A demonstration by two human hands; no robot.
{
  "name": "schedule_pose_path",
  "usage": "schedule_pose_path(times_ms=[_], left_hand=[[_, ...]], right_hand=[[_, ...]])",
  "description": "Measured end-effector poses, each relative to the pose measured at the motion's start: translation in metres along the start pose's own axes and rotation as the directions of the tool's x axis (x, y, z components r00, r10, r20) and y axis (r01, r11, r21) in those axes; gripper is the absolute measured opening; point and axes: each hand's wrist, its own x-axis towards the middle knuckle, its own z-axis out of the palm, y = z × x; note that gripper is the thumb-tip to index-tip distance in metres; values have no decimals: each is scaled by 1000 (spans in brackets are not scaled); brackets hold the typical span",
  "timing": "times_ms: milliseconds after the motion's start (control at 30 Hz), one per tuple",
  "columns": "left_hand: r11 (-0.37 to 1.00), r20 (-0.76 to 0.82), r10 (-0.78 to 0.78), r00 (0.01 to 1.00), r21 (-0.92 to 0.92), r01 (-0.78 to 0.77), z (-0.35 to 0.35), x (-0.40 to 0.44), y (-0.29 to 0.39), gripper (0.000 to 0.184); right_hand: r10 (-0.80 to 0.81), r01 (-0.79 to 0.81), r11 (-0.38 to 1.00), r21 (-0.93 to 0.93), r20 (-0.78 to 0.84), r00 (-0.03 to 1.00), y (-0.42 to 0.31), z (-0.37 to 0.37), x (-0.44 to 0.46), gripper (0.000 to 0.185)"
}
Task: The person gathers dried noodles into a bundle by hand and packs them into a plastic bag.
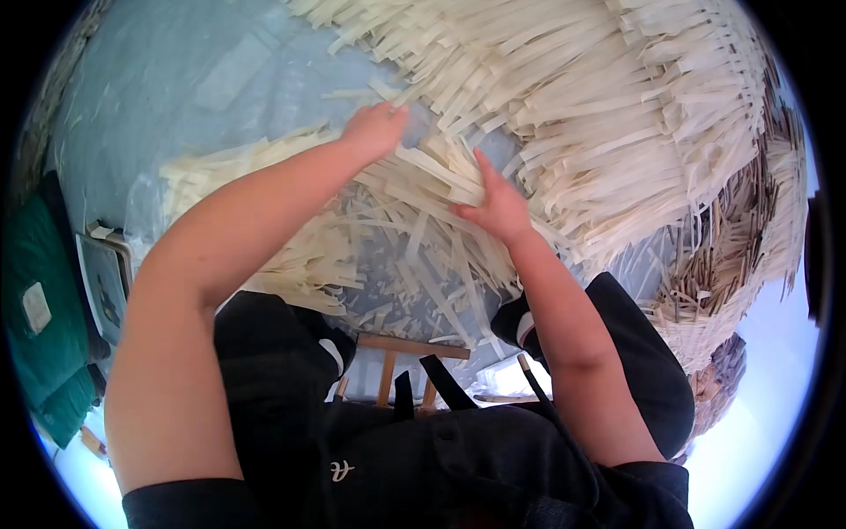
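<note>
Pale flat strips, like thin wood or bamboo splints (441, 172), lie in a loose bundle between my two hands. My left hand (377, 129) is closed at the bundle's upper left end, its fingers curled; what they hold is hidden. My right hand (500, 204) is at the other side of the bundle, thumb and fingers spread apart, with the strips lying close to its palm side. A large woven sheet (608, 115) of the same strips, with long loose ends, spreads across the upper right. Another pile of strips (308, 256) lies under my left forearm.
Short scraps (397, 295) are scattered on the grey floor (220, 70) near my feet. A small wooden stool (414, 348) stands between my legs. Green cloth (40, 309) and a framed panel (101, 273) are at the left. Darker woven material (723, 247) curves along the right.
</note>
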Motion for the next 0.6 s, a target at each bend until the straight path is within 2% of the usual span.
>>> schedule_pose_path(times_ms=[33, 67, 133, 167, 233, 267, 300, 333, 367, 467, 500, 533, 567, 600], left_hand=[[975, -45, -214, 976, -75, 211, -4, -9, 2, 65], [975, -45, -214, 976, -73, 211, 4, -12, -3, 65], [935, -280, -221, 934, 211, 284, 26, -7, -25, 65], [936, -282, -219, 934, 212, 283, 34, -1, -31, 65], [989, -378, -45, 925, 116, 95, 48, 5, -26, 66], [989, -373, -48, 927, 110, 96, 58, 5, -25, 66], [982, -124, -180, 976, -76, 171, 59, -6, -9, 65], [931, 146, -254, 956, -232, 283, 55, -13, 0, 64], [931, 141, -255, 957, -231, 283, 45, -16, 5, 64], [966, 95, -185, 978, -163, 199, 30, -8, -6, 62], [1000, -175, -14, 985, 2, 14, 33, 7, -25, 61], [971, -397, 198, 896, 207, -122, 34, 14, -33, 60], [971, -400, 195, 895, 205, -121, 35, 22, -41, 60], [970, -258, 168, 951, 214, -113, 32, 23, -40, 61]], right_hand=[[34, -34, 999, 3, 19, 999, 1, -2, 0, 105], [33, -34, 999, 4, 18, 999, 2, -2, 0, 105], [7, -5, 999, -53, 26, 1000, 2, 0, 2, 105], [5, -4, 999, -53, 23, 1000, 1, 1, 3, 105], [-21, 21, 999, -35, 13, 1000, 1, 2, 0, 105], [-15, 16, 999, -39, 18, 1000, 1, 2, -3, 105], [-13, 13, 999, -42, 18, 1000, 0, 1, -4, 106], [-13, 14, 999, -44, 14, 1000, -2, 1, -3, 107], [-18, 19, 999, -42, 13, 1000, -2, 1, -1, 107], [-13, 14, 1000, -28, 13, 1000, 0, 1, -1, 109], [5, -4, 999, -42, 23, 1000, -1, 0, -2, 110], [22, -20, 998, -57, 34, 999, -1, -1, -3, 110], [20, -18, 998, -59, 36, 999, -1, 0, -2, 110], [16, -14, 998, -54, 28, 999, -1, 1, -1, 110]])
